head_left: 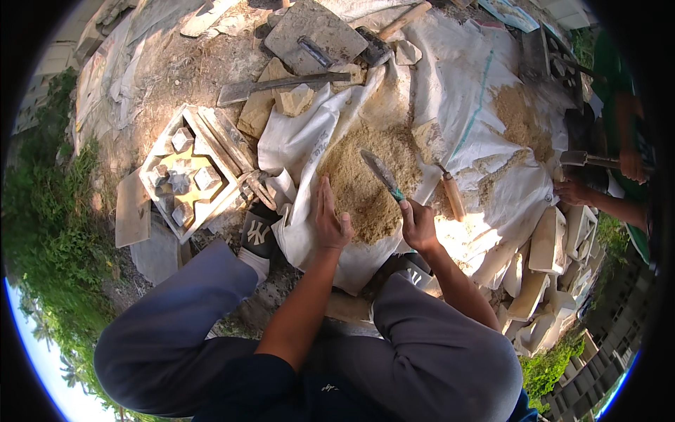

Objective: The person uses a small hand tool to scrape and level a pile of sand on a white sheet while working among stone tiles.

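Head view: a knife-like tool [381, 173] above a sand heap [351, 165].
The right hand [420, 225] has its grip wrapped around the tool's green-marked handle; the left hand's [332, 221] grip is released, fingers extended, at the heap's near left edge.

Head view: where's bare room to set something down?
Brown dirt, between the white-edged angular frame and flat gray-brown slab; white woven sack, between the tan sand heap and scattered brown sand. Crowded: lower right, pale cut stone blocks; the heap's near edge, with left hand and right hand.
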{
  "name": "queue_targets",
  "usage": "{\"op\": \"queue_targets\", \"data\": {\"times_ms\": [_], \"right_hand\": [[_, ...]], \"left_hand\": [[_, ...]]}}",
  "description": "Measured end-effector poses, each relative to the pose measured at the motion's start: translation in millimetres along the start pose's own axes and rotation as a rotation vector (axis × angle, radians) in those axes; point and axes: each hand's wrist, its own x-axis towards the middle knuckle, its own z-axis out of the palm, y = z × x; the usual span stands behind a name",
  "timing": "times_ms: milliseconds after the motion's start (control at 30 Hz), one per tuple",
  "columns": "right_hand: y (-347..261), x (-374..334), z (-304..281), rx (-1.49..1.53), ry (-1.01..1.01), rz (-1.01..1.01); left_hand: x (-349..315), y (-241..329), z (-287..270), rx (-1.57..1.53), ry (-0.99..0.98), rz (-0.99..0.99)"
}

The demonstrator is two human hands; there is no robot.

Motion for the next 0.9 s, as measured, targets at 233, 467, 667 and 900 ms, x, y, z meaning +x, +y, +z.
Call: {"op": "queue_targets", "data": {"times_ms": [233, 467, 667, 900], "right_hand": [[5.5, 0.1, 0.5, -0.350, -0.117, 0.054], [43.5, -22.2, 9.2, -0.390, -0.051, -0.053], [30.1, -18.6, 6.4, -0.191, -0.141, -0.109], [45.3, -6.3, 8.7, -0.491, 0.062, -0.289]], "left_hand": [[-4.6, -10.1, 0.4, -0.021, 0.030, 0.015], [-2.0, -0.9, 8.6, -0.077, -0.002, -0.062], [-4.2, -1.4, -2.2, -0.052, -0.027, -0.121], [-2.0, -1.6, 2.7, -0.089, -0.028, -0.110]]}}
